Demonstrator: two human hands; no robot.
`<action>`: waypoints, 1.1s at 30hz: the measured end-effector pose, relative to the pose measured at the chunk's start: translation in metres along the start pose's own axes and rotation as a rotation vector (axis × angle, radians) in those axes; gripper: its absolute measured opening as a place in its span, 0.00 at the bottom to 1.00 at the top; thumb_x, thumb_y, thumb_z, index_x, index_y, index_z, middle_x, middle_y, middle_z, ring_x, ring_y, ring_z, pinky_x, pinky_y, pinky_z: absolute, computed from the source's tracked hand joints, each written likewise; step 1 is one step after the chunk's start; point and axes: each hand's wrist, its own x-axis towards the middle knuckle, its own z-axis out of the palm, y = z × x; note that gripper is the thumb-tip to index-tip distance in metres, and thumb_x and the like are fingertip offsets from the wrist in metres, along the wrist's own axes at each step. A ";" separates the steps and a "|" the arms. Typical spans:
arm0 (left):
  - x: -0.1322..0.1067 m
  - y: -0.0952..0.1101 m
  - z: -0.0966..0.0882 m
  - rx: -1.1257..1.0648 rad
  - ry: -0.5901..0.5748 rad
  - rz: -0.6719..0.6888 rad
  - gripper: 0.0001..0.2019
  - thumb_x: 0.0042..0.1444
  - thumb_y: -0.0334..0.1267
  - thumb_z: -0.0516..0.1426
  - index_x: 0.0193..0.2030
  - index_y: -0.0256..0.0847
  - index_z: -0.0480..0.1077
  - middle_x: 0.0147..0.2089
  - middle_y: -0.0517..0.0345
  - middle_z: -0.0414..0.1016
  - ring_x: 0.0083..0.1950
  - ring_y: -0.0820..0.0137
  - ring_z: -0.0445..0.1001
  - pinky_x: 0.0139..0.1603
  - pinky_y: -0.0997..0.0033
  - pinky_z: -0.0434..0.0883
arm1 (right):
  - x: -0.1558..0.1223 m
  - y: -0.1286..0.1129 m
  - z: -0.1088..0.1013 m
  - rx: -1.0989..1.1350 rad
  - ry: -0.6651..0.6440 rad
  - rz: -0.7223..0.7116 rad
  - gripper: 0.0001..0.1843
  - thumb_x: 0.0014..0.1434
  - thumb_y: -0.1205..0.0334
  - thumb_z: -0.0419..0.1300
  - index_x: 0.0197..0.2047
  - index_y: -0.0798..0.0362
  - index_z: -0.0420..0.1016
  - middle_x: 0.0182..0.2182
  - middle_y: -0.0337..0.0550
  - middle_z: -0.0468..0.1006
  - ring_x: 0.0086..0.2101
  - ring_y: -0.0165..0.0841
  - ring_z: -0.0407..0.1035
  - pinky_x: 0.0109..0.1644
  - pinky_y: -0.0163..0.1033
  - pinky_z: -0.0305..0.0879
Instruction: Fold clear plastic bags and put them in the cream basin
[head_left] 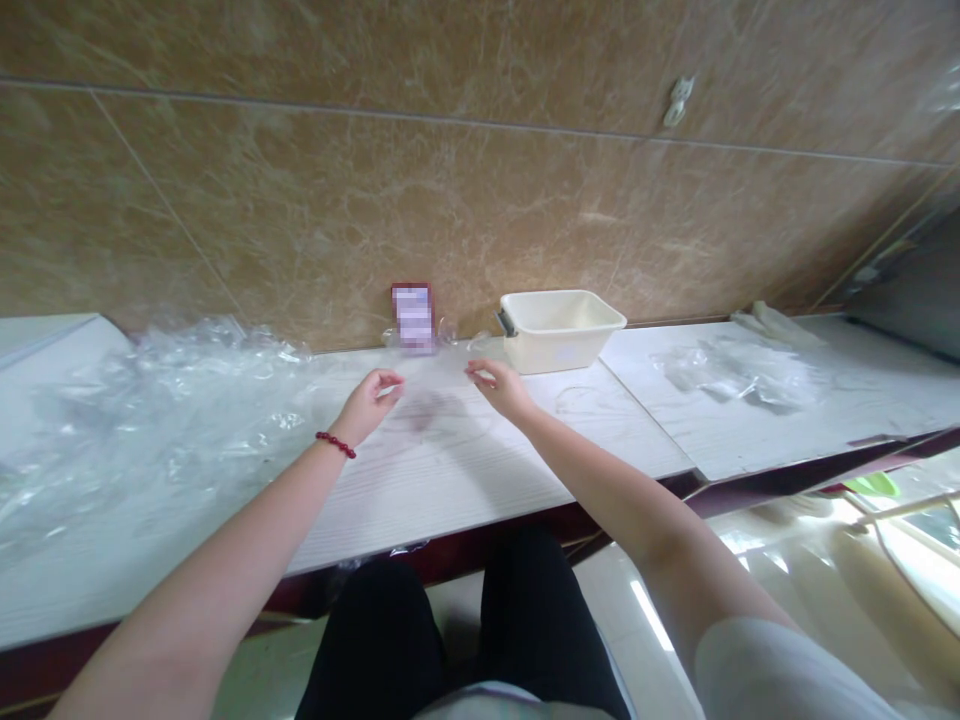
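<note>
My left hand [375, 402], with a dark red bead bracelet [335, 444] at the wrist, is raised over the table with thumb and fingers pinched. Opposite it, my right hand [501, 386] is also closed in a pinch, just in front of a cream plastic bin [556, 352]. Between the two sets of fingertips spans a thin clear plastic bag [439, 372], hard to make out against the white top. Behind it, a phone-like red-edged item [413, 316] with a blurred face leans on the wall, with bits of clear plastic around its base.
A large heap of clear plastic bags [187, 400] spreads over the left of the white table [450, 470]. A smaller pile of clear plastic [739, 372] lies at the right. The brown marble-patterned wall [337, 220] runs behind; my legs [382, 640] are below the table's front edge.
</note>
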 end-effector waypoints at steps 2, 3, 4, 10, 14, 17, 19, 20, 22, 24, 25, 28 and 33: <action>-0.010 -0.004 0.003 0.058 -0.094 -0.020 0.15 0.45 0.48 0.53 0.35 0.41 0.63 0.43 0.52 0.68 0.47 0.67 0.66 0.47 0.65 0.63 | -0.012 0.002 0.003 -0.056 -0.077 -0.015 0.10 0.54 0.61 0.50 0.36 0.51 0.70 0.40 0.44 0.72 0.43 0.29 0.65 0.42 0.35 0.63; -0.014 -0.005 0.004 0.096 -0.150 -0.017 0.14 0.45 0.48 0.53 0.34 0.41 0.64 0.43 0.52 0.68 0.46 0.66 0.66 0.47 0.64 0.63 | -0.017 0.003 0.004 -0.088 -0.118 -0.033 0.10 0.54 0.61 0.50 0.36 0.50 0.71 0.40 0.44 0.72 0.44 0.29 0.65 0.44 0.36 0.62; -0.019 -0.004 0.004 0.137 -0.205 -0.004 0.13 0.46 0.49 0.52 0.33 0.41 0.65 0.42 0.52 0.69 0.45 0.66 0.66 0.47 0.63 0.63 | -0.021 0.004 0.004 -0.123 -0.159 -0.054 0.10 0.54 0.62 0.51 0.36 0.50 0.71 0.40 0.44 0.72 0.44 0.29 0.64 0.47 0.37 0.60; -0.043 0.007 0.002 0.351 -0.355 0.145 0.11 0.48 0.47 0.50 0.30 0.45 0.68 0.37 0.55 0.70 0.42 0.64 0.67 0.47 0.63 0.62 | -0.044 0.006 0.000 -0.379 -0.370 -0.134 0.10 0.55 0.60 0.51 0.38 0.45 0.73 0.44 0.42 0.71 0.51 0.34 0.57 0.55 0.48 0.48; -0.056 0.011 0.000 0.406 -0.389 0.182 0.11 0.50 0.45 0.49 0.32 0.46 0.69 0.37 0.55 0.70 0.42 0.65 0.67 0.46 0.65 0.63 | -0.055 0.004 -0.004 -0.454 -0.451 -0.160 0.12 0.56 0.58 0.49 0.41 0.41 0.71 0.45 0.38 0.70 0.53 0.35 0.53 0.56 0.54 0.38; -0.062 0.010 -0.002 0.447 -0.436 0.203 0.12 0.51 0.45 0.48 0.32 0.46 0.71 0.39 0.55 0.70 0.43 0.66 0.67 0.47 0.65 0.63 | -0.062 0.001 -0.006 -0.449 -0.514 -0.169 0.13 0.56 0.56 0.48 0.42 0.40 0.70 0.46 0.38 0.69 0.54 0.34 0.52 0.56 0.55 0.33; -0.065 0.009 -0.004 0.490 -0.470 0.223 0.13 0.51 0.45 0.48 0.33 0.47 0.72 0.41 0.55 0.70 0.44 0.66 0.67 0.48 0.65 0.62 | -0.066 -0.002 -0.009 -0.439 -0.557 -0.172 0.14 0.56 0.55 0.48 0.43 0.40 0.70 0.47 0.38 0.69 0.54 0.35 0.51 0.56 0.55 0.32; -0.067 0.009 -0.007 0.511 -0.492 0.235 0.14 0.52 0.45 0.47 0.33 0.47 0.72 0.42 0.55 0.70 0.44 0.66 0.67 0.48 0.65 0.62 | -0.069 -0.004 -0.012 -0.431 -0.575 -0.177 0.14 0.56 0.55 0.48 0.43 0.40 0.70 0.47 0.38 0.69 0.54 0.35 0.51 0.57 0.55 0.31; -0.069 0.011 -0.012 0.555 -0.543 0.261 0.14 0.51 0.45 0.48 0.35 0.48 0.73 0.44 0.55 0.70 0.46 0.65 0.66 0.49 0.64 0.61 | -0.073 -0.009 -0.018 -0.404 -0.619 -0.203 0.14 0.55 0.55 0.49 0.44 0.40 0.70 0.48 0.38 0.68 0.54 0.36 0.50 0.57 0.56 0.29; -0.070 0.015 -0.019 0.597 -0.591 0.295 0.13 0.49 0.47 0.50 0.37 0.49 0.72 0.46 0.56 0.69 0.48 0.64 0.64 0.51 0.60 0.58 | -0.073 -0.014 -0.025 -0.363 -0.653 -0.241 0.16 0.54 0.53 0.51 0.46 0.41 0.68 0.49 0.38 0.67 0.55 0.37 0.49 0.57 0.56 0.28; -0.069 0.017 -0.022 0.609 -0.607 0.318 0.14 0.48 0.48 0.52 0.38 0.50 0.72 0.48 0.57 0.69 0.50 0.63 0.63 0.53 0.59 0.57 | -0.072 -0.016 -0.027 -0.342 -0.651 -0.251 0.18 0.53 0.52 0.51 0.47 0.42 0.66 0.50 0.38 0.66 0.55 0.37 0.48 0.57 0.56 0.29; -0.061 0.023 -0.020 0.596 -0.574 0.374 0.16 0.49 0.48 0.50 0.43 0.48 0.69 0.49 0.57 0.68 0.52 0.65 0.62 0.54 0.60 0.55 | -0.059 -0.020 -0.018 -0.326 -0.530 -0.190 0.19 0.56 0.55 0.47 0.50 0.48 0.63 0.49 0.42 0.66 0.54 0.34 0.53 0.58 0.50 0.39; -0.042 0.010 0.021 0.785 -0.309 0.269 0.23 0.55 0.46 0.42 0.53 0.35 0.61 0.54 0.48 0.63 0.56 0.65 0.57 0.56 0.62 0.52 | -0.031 -0.011 0.041 -0.423 -0.479 -0.085 0.20 0.58 0.65 0.42 0.53 0.55 0.59 0.50 0.46 0.65 0.51 0.31 0.56 0.55 0.42 0.49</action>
